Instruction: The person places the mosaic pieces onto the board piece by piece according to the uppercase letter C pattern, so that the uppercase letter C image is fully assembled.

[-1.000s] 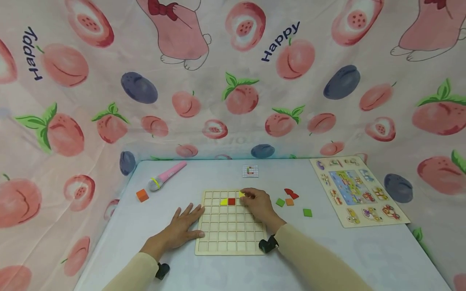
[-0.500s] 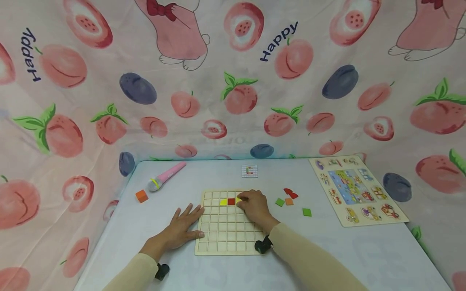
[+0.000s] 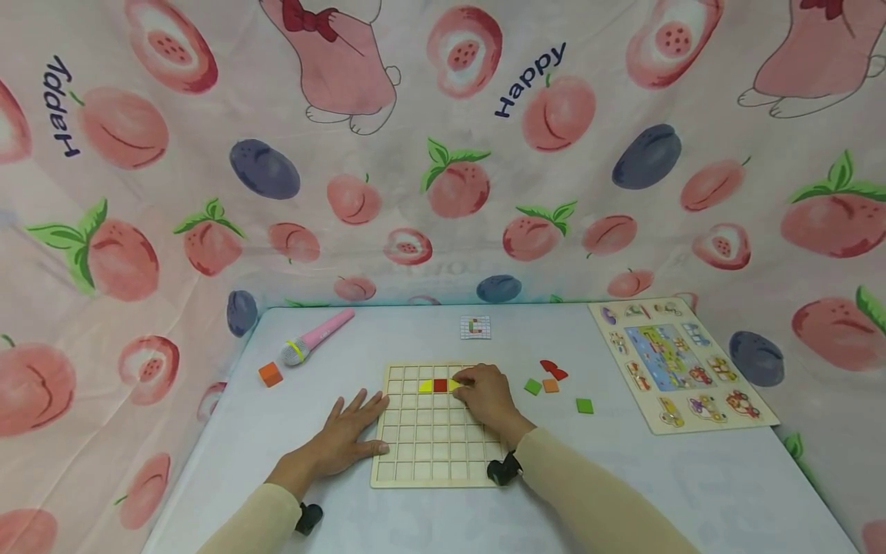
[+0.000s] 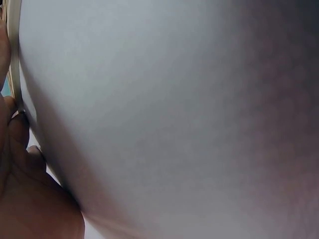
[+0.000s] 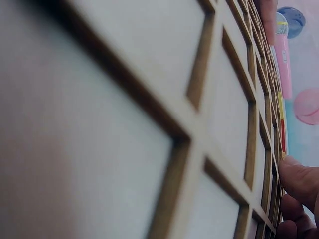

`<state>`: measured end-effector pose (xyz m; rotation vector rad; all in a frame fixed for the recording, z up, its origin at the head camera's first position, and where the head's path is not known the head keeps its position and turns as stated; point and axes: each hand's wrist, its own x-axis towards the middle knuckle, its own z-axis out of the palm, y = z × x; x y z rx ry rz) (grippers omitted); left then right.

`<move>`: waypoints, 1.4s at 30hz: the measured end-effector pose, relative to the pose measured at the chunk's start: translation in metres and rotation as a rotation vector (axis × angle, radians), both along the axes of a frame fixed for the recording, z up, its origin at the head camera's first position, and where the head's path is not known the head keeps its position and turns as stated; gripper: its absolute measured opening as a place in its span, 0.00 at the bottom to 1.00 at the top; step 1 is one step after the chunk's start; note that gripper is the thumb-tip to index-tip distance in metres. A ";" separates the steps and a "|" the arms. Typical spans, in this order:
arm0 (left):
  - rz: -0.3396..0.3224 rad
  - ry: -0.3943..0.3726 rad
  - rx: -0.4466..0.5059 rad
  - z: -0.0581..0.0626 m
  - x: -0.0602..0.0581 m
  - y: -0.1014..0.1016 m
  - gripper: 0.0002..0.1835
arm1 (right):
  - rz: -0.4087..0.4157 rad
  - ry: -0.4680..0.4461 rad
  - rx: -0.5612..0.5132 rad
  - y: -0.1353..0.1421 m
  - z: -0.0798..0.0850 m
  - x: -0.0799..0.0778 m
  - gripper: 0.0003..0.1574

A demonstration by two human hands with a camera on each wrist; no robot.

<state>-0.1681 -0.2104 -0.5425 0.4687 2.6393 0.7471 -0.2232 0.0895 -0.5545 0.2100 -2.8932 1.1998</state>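
Left hand (image 3: 341, 437), fingers spread, is touching the board (image 3: 440, 452) at left; yellow tile (image 3: 425, 386) and red tile (image 3: 440, 385) are lying adjacent in its grid; right hand (image 3: 488, 398) is apparently pinching a partly covered second yellow tile (image 3: 453, 384) beside the red.

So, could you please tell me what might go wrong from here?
The right hand pinches a yellow piece next to the red tile, so it might knock that tile askew. The left hand touches only the left edge of the grid board, so the board could perhaps shift if pushed from the right.
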 end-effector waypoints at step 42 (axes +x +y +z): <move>0.001 0.004 0.000 -0.001 -0.001 -0.001 0.48 | -0.211 -0.050 -0.236 0.079 0.019 -0.004 0.21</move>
